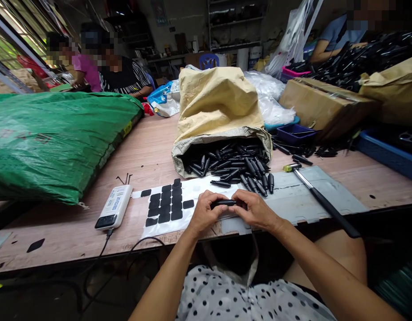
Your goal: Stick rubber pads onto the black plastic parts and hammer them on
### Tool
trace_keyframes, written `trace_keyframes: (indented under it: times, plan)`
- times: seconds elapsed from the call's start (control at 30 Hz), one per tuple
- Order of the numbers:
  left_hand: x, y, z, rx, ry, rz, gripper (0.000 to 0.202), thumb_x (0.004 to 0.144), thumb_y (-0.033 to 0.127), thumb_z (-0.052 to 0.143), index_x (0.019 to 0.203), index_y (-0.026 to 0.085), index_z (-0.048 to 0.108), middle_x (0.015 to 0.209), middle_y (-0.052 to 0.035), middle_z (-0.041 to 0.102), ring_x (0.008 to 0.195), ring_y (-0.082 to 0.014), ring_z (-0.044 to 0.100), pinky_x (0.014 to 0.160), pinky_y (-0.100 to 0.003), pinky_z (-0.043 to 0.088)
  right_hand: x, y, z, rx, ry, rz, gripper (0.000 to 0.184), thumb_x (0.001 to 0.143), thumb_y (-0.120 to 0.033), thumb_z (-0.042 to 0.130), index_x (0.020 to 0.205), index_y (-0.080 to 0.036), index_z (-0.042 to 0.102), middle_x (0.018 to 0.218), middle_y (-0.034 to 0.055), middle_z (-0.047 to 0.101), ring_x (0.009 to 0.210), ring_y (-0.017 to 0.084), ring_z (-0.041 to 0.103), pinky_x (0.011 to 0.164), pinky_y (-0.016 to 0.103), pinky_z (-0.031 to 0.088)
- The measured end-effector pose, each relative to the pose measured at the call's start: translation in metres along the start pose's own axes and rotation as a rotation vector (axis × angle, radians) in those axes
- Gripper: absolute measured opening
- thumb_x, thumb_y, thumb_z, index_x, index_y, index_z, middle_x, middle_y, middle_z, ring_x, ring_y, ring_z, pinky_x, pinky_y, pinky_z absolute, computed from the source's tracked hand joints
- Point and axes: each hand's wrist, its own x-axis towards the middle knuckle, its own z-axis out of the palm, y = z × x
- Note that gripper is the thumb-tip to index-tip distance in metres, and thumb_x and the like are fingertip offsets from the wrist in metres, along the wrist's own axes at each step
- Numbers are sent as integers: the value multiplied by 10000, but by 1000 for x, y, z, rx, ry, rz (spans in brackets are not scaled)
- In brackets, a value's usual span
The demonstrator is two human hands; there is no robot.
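Above the table [152, 145], left hand [205, 210] and right hand [254, 208] inward-turned, grip clamped on one shared black tube [226, 202]

Head camera: it looked from above the dotted garment [212, 294] | direction: it faced forward and downward, across the table [150, 147] | nearness: the left hand [206, 209] and the right hand [254, 208] were close, the shelves [237, 44] stood far behind.
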Motion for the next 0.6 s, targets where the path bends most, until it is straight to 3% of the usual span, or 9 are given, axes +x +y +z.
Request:
trace_keyframes:
  times: [0.2,0.37,0.6]
  plan:
    - [0,-3,1,-35,9,-8,228,799,230,754,1025,248,767,975,-49,663,1028,-253,592,972,-422,465,-1,-4,-6,32,-20,41,127,838,-249,698,890,-194,596,774,-23,554,690,123,485,642,259,368]
    - [-1,-4,2,-22,23,45,215,813,219,759,1026,250,746,1015,-44,658,1046,-241,585,1000,-416,455,2,-6,-7,-32,-49,33,179,919,-348,638,839,-191,608,741,-17,556,679,124,474,642,265,349]
    - [0,-2,2,19,33,45,228,795,251,804,1016,247,749,1000,-47,686,1039,-248,582,979,-415,461,1,-2,-2,2,5,65,113,930,-310,629,930,-196,626,808,-2,595,694,130,495,660,271,381]
